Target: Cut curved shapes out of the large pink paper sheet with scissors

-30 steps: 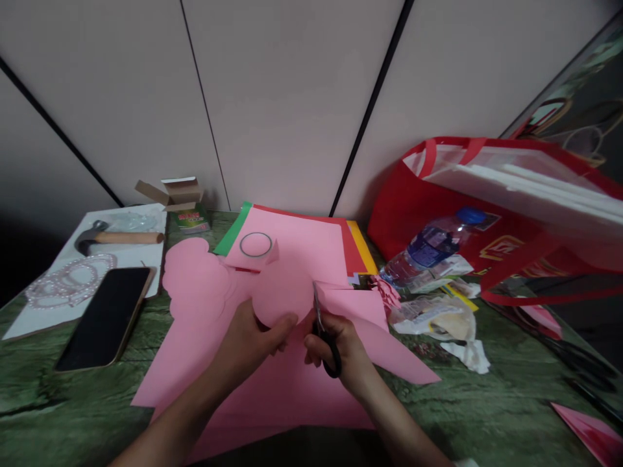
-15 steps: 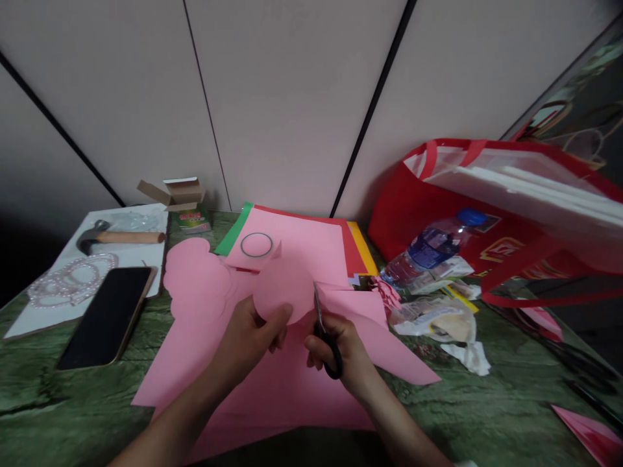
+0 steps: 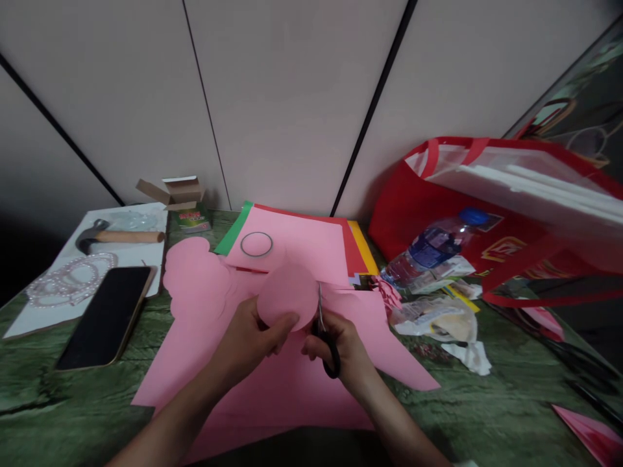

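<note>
My left hand [image 3: 257,331] pinches a round pink paper disc [image 3: 287,295] at its lower left, thumb on top. In my right hand [image 3: 335,344] is a pair of scissors [image 3: 328,344] with black handles, its blades pointing up along the right edge of the disc. Whether the blades are apart is hard to tell. Beneath both hands lie large sheets of pink paper [image 3: 282,402]. To the left rest several overlapping round pink cut-outs [image 3: 195,272].
Behind lie stacked coloured sheets with a thin ring [image 3: 256,244]. At left are a phone [image 3: 107,318], a hammer [image 3: 121,237], bead strings [image 3: 73,279] and a small open box [image 3: 189,201]. A water bottle [image 3: 428,250], plastic wrappers [image 3: 438,318] and a red bag [image 3: 418,201] stand right.
The disc has tilted and shifted slightly right and down. A pointed scrap that stuck up at its top edge no longer shows. The scissors stay at the disc's right edge.
</note>
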Available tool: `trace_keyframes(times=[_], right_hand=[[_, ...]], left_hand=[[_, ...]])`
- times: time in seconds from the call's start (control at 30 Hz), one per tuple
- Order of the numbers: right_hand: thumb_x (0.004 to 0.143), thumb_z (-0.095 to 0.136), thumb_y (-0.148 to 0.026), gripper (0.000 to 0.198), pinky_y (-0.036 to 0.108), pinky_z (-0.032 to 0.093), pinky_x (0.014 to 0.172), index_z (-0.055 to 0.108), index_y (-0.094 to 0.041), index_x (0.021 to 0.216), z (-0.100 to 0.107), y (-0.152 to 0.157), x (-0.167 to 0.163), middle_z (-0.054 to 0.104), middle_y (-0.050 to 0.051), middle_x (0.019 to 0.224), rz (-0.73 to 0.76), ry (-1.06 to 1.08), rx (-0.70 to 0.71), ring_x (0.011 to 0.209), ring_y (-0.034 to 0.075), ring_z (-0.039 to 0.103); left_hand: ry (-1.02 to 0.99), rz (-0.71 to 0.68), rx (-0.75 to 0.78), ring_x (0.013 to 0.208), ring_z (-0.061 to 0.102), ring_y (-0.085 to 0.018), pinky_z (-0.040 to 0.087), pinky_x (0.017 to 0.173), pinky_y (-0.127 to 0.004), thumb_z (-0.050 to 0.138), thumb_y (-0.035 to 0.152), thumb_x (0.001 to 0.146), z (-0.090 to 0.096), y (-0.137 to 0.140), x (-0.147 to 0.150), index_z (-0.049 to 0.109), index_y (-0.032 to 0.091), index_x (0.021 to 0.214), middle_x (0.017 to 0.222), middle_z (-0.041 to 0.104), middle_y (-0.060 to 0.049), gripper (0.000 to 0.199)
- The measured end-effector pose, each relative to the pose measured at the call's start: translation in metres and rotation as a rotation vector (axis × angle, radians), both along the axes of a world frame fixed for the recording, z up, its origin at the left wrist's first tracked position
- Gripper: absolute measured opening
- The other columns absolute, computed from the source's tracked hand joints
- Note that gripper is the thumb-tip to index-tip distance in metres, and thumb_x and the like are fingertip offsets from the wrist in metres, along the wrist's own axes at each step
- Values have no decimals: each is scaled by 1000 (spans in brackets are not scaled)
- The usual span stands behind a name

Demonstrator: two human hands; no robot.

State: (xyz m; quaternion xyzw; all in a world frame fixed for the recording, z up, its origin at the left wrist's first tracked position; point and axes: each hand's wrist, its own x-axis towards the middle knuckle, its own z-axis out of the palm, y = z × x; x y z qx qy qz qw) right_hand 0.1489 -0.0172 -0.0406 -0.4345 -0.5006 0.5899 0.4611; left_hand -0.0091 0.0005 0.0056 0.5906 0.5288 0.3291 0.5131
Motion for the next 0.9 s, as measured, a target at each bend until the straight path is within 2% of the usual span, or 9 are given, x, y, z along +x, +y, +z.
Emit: trace_keyframes(times=[0.9], right_hand=[[70, 62, -27, 13, 21, 39, 43, 54, -17, 66, 5, -1, -2, 50, -6, 45, 0, 18, -3, 42, 10, 50]], left_hand=[[-11, 14, -3, 37, 42, -8, 32, 38, -20, 55, 34, 74, -1, 1, -1, 48, 17, 53, 39, 45, 6, 28]])
